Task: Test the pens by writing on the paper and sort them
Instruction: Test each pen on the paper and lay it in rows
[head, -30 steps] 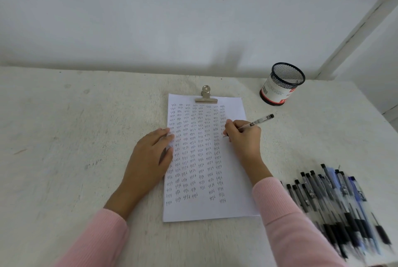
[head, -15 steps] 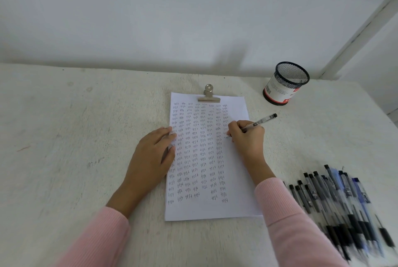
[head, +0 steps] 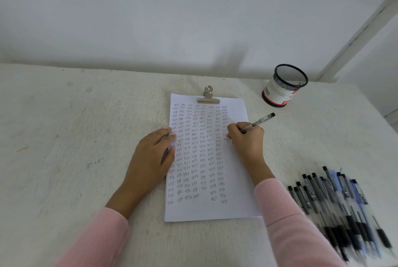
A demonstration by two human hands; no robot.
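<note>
A white sheet of paper (head: 237, 180), filled with columns of small handwritten words, lies on the table under a metal clip (head: 208, 96). My right hand (head: 247, 139) grips a clear pen with a black cap end (head: 259, 120), its tip down on the paper's right column. My left hand (head: 153, 154) rests flat on the sheet's left edge, fingers straight. A pile of several black and blue pens (head: 340, 208) lies at the right, beside my right sleeve.
A black mesh pen cup (head: 284, 85) with a white and red label stands at the back right, with no pens visible in it. The white table (head: 64, 137) meets a white wall behind. The table's right edge runs near the pen pile.
My right hand stays at the same spot on the right column with the pen. The left hand has not shifted. The view has moved slightly.
</note>
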